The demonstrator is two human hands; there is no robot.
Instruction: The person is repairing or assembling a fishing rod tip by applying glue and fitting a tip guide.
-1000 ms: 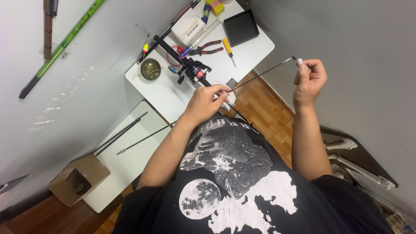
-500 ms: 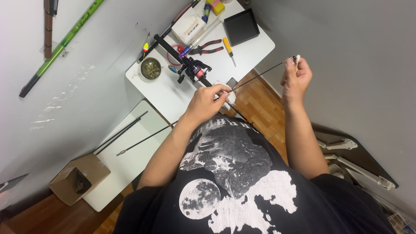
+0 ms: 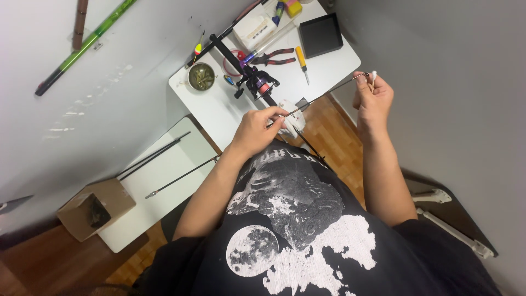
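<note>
**Two hands on a thin rod section above a cluttered white table**

The left hand (image 3: 257, 129) pinches one end of a thin dark rod section (image 3: 323, 96) between thumb and fingertips, just above the person's chest. The right hand (image 3: 373, 101) is raised and closed around the other end of the rod, and a cotton swab (image 3: 373, 78) with a white tip sticks up from its fingers beside the rod's tip. The rod runs slanted between the two hands, held in the air over the near edge of the white table (image 3: 219, 109).

Just beyond the left hand, a crumpled white cloth or tissue (image 3: 289, 118) lies at the table's edge. Farther out lies a fishing rod handle with a reel (image 3: 256, 82), dark with a pink band. Near it sit a small round bowl (image 3: 200, 76), red-handled pliers (image 3: 272, 56), a yellow-handled screwdriver (image 3: 301, 61) and a black square tray (image 3: 321, 34).

To the left, a lower white surface (image 3: 164, 181) carries two more dark rod pieces (image 3: 164, 164), and a cardboard box (image 3: 96, 209) stands at its end. A green rod (image 3: 82, 46) leans along the wall.
</note>
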